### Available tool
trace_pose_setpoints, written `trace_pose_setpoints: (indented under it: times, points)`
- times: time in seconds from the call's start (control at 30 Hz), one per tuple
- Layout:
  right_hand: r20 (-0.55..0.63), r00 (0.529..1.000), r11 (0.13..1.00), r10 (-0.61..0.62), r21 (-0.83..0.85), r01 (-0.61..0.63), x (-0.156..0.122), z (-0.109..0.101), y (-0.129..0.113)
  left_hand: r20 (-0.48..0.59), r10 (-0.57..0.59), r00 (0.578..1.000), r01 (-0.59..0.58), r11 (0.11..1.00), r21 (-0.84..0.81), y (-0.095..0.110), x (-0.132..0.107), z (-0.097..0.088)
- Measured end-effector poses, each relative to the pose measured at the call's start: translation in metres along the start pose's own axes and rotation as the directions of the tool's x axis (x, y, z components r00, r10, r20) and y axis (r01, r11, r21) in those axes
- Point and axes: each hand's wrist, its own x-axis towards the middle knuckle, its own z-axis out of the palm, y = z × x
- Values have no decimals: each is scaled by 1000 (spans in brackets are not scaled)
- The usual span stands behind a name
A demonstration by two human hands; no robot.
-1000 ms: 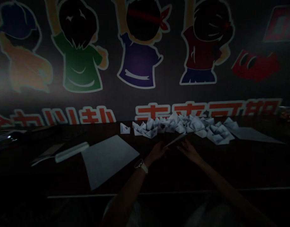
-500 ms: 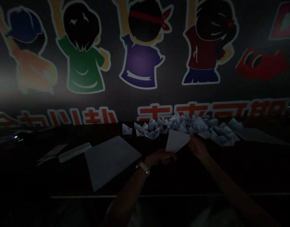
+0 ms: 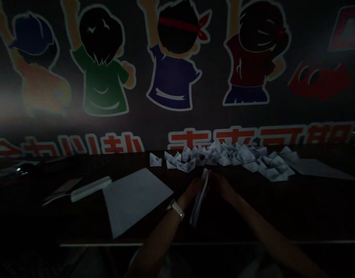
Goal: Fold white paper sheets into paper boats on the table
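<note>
The scene is very dark. Both hands meet over a dark table (image 3: 296, 204) and pinch a folded white paper (image 3: 199, 200) that hangs edge-on between them. My left hand (image 3: 192, 190), with a pale watch on its wrist, grips the paper's left side. My right hand (image 3: 220, 184) grips its upper right side with closed fingers. Behind the hands lies a heap of several folded white paper boats (image 3: 232, 157).
A stack of white sheets (image 3: 134, 199) lies left of the hands, with a pale long object (image 3: 90, 188) further left. Another sheet (image 3: 316, 168) rests at the far right. A mural wall (image 3: 171, 77) with cartoon figures and red characters rises behind the table.
The paper was lying nearly flat between the hands, then was raised face-on, and has now been folded together and turned edge-on. Both hands moved closer together.
</note>
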Motion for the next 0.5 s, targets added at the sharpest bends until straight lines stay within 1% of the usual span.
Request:
trace_pose_setpoints:
  times: [0.13,0.3,0.43,0.5]
  points:
    - [18,997,997,70,30,-71,-5,-13,2,-102,12,995,-8,999,34,-2,4,0]
    - [28,988,989,149,-10,-148,-2,-17,7,-123,86,989,-78,995,69,4,-7,0]
    - [-2,994,992,107,-64,-107,-2,-13,11,-68,69,995,-64,996,67,9,-16,-1]
    - [-7,997,992,76,-100,-76,-5,-10,10,-76,54,996,-47,994,94,8,-17,-2]
